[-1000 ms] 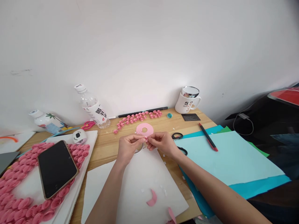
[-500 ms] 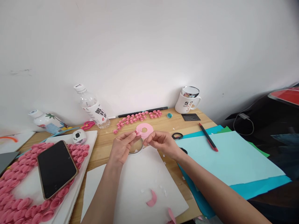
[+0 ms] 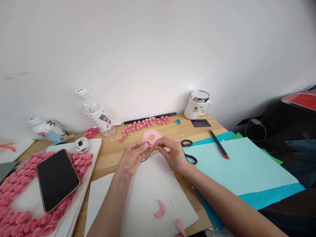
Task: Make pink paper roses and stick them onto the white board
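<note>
My left hand [image 3: 132,156] and my right hand [image 3: 170,152] meet above the wooden desk [image 3: 113,153], fingertips pinched together on a small rolled pink paper piece [image 3: 149,143]. Just behind the fingers lies a flat pink paper ring [image 3: 151,135]. A roll of clear tape [image 3: 144,158] sits partly hidden under the left fingers. Beyond the pink ring, a row of several small pink paper roses [image 3: 144,124] lies near the wall. A white sheet [image 3: 145,191] under my forearms carries pink paper scraps [image 3: 159,210].
A phone [image 3: 57,179] rests on a white board ringed with pink paper roses [image 3: 14,220] at left. Two bottles [image 3: 95,113], a white mug [image 3: 197,106], black scissors [image 3: 189,149], a red pen [image 3: 219,144] and light blue paper sheets [image 3: 242,168] lie around.
My hands parted half a second ago, the left holding the pink roll, and have come back together on it. The view has shifted slightly.
</note>
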A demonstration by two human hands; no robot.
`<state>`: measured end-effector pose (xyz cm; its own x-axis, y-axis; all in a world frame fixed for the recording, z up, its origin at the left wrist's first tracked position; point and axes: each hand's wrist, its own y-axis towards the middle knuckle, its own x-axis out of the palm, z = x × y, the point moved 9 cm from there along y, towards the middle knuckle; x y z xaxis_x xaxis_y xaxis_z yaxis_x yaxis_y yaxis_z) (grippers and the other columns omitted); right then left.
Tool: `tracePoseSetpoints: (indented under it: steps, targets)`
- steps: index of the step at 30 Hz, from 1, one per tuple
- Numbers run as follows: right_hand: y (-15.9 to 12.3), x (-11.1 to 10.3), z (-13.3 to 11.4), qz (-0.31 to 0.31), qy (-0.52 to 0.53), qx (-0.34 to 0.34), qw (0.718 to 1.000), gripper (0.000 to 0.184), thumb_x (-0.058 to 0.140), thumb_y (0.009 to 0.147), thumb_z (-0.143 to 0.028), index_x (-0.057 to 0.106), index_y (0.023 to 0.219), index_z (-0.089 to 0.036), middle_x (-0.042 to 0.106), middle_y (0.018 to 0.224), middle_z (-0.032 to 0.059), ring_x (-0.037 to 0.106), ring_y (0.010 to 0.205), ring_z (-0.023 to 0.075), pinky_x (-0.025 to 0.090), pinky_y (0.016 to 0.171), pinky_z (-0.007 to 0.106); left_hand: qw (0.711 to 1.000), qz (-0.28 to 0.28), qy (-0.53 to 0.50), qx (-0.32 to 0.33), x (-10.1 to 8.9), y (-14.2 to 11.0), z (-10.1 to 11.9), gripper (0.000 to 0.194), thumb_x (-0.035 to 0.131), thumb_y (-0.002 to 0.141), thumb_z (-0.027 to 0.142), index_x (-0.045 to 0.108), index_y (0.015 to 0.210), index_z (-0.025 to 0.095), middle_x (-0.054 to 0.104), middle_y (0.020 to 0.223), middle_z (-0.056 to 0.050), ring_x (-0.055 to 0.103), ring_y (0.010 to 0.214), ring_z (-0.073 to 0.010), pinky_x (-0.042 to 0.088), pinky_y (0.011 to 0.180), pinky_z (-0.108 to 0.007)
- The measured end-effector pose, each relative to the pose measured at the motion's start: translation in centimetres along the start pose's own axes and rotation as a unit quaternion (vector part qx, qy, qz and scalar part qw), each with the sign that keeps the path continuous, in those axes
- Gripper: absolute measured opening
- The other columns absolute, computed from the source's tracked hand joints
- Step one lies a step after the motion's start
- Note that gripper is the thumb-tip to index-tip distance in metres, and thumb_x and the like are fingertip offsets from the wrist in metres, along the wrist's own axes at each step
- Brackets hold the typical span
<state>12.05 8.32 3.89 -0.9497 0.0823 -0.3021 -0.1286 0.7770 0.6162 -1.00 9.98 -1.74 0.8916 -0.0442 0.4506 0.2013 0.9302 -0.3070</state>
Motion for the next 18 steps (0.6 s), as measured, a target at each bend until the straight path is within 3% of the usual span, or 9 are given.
tracePoseSetpoints:
  steps: [13, 18]
  targets:
    - [0.2, -0.4, 0.0, 0.021, 0.030, 0.011, 0.999, 0.015, 0.053, 0.084, -0.018, 0.067, 0.078, -0.021, 0.064, 0.075, 0.0025, 0.058, 0.072, 0.0141, 0.047, 0.062, 0.026, 0.997, -0.045, 0.055, -0.007, 1.0, -0.3, -0.3, 0.018, 0.079, 0.058, 0.022, 0.071, 0.071, 0.011, 0.072, 0.080, -0.008, 0.067, 0.074, -0.0192, 0.048, 0.089, -0.040]
    - [0.0, 0.1, 1.4, 0.006, 0.082, 0.087, 0.993, 0.017, 0.055, 0.083, -0.026, 0.069, 0.094, -0.025, 0.064, 0.083, 0.0041, 0.060, 0.078, 0.0158, 0.049, 0.065, 0.029, 0.998, -0.035, 0.059, 0.012, 1.1, -0.3, 0.0, 0.021, 0.079, 0.057, 0.025, 0.071, 0.071, 0.011, 0.072, 0.078, -0.009, 0.067, 0.076, -0.0205, 0.047, 0.090, -0.041]
